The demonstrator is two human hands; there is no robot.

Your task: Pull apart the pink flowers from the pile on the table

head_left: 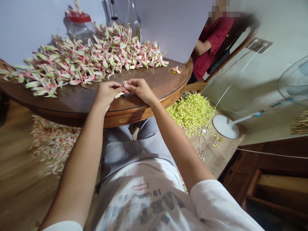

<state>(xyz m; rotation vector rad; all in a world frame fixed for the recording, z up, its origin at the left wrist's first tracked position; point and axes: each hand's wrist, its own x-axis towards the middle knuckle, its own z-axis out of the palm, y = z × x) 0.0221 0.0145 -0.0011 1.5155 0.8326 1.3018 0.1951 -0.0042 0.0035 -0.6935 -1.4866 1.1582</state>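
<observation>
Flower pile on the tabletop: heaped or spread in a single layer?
Heaped. The flower pile overlaps in layers on the table, rising in front of the red-topped jar.

Flower heap (96,62) blocks table (166,81) rear; right front passable.

You've got soft, uneven indoor light: faint sheen on the tabletop (166,78), shadows across your shirt (156,179), wide-angle stretch at edges.
</observation>
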